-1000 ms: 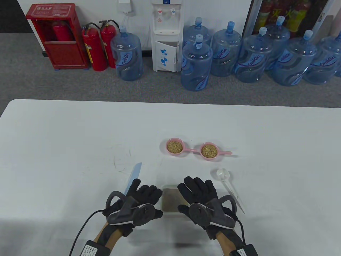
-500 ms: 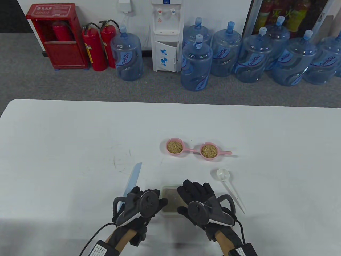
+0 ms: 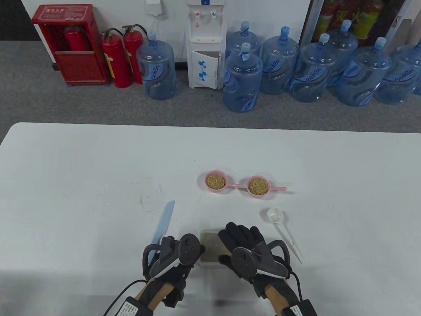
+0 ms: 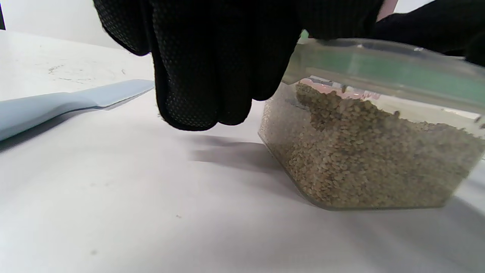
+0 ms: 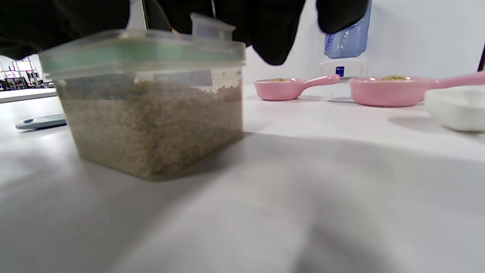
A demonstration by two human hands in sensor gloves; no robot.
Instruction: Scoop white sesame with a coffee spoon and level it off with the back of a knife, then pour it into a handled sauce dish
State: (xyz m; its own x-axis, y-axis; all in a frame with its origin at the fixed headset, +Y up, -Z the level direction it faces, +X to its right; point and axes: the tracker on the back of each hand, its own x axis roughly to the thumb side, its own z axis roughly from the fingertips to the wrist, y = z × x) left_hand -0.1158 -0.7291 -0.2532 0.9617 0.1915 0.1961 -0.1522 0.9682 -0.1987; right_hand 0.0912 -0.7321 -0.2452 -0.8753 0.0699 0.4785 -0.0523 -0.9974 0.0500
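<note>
Black-gloved, the left hand point(image 3: 176, 255) is pressed against the sesame box point(image 3: 210, 247) lid, fingers point(image 4: 201, 76) relaxed; the right hand point(image 3: 245, 245) is spread flat on top.

In the table view the left hand point(image 3: 174, 255) covers the knife point(image 3: 163, 223) handle and its own fingers are hidden beneath the tracker. The right hand point(image 3: 245, 245) covers the sesame box point(image 3: 210, 245) from 3 o'clock. Whether the hands grip the box lid point(image 5: 144, 53) cannot be told. The right wrist view is blurred, and its right edge cuts off the coffee spoon point(image 5: 456, 108).
</note>
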